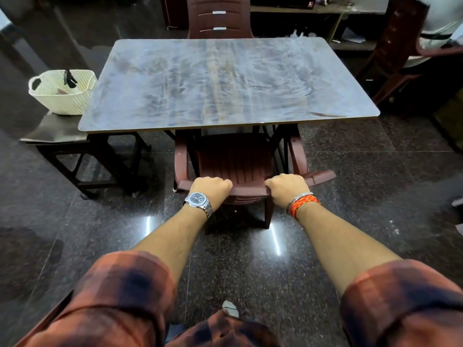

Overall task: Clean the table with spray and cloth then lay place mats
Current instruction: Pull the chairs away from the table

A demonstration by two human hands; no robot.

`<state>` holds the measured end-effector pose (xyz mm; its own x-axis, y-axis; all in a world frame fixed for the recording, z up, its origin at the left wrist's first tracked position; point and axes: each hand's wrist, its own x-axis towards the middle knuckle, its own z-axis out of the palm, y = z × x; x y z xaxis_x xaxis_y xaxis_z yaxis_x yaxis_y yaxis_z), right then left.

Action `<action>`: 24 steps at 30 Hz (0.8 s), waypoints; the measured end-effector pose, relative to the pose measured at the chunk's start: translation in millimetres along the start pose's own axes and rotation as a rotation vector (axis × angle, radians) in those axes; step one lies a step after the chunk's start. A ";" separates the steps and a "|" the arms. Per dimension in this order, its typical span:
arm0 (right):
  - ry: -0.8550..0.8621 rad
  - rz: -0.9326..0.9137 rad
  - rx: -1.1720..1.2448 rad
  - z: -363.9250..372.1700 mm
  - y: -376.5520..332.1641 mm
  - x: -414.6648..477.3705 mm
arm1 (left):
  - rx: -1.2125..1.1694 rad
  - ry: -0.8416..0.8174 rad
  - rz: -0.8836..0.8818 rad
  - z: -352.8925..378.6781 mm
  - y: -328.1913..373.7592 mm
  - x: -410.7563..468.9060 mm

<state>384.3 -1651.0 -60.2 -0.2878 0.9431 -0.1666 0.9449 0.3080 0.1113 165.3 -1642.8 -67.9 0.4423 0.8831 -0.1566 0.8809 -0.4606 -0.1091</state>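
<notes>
A rectangular table (pixel 225 81) with a dark, streaky, bare top stands in front of me. A brown plastic chair (pixel 235 159) is tucked partly under its near edge. My left hand (pixel 211 187), with a wristwatch, grips the top of the chair's backrest on the left. My right hand (pixel 285 187), with red thread and a bangle at the wrist, grips the same backrest on the right. A white basket (pixel 62 92) sits on a low stool left of the table, with a dark object sticking out of it. No spray, cloth or place mats show clearly.
A second brown chair (pixel 220 17) stands at the table's far side. More stacked chairs (pixel 395 53) are at the right. The dark stool (pixel 62 136) under the basket adjoins the table's left corner. Glossy dark granite floor (pixel 250 259) surrounds me.
</notes>
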 end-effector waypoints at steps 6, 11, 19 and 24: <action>0.021 0.000 -0.025 5.8 -0.1 -3.1 | 0.023 -0.004 -0.001 1.8 5.5 -4.2; 0.023 -0.015 -0.041 4.8 4.5 -1.3 | 0.032 -0.007 -0.002 0.8 5.8 -1.8; -0.012 0.007 -0.008 0.4 3.4 1.6 | 0.003 -0.004 -0.037 -1.3 6.6 -2.0; 0.018 -0.048 0.057 2.3 -1.5 0.0 | -0.086 -0.016 0.042 -4.4 -1.4 -6.7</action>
<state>383.2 -1651.8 -62.6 -0.3349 0.9298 -0.1524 0.9372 0.3454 0.0478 161.9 -1647.6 -62.4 0.4774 0.8611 -0.1748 0.8729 -0.4876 -0.0178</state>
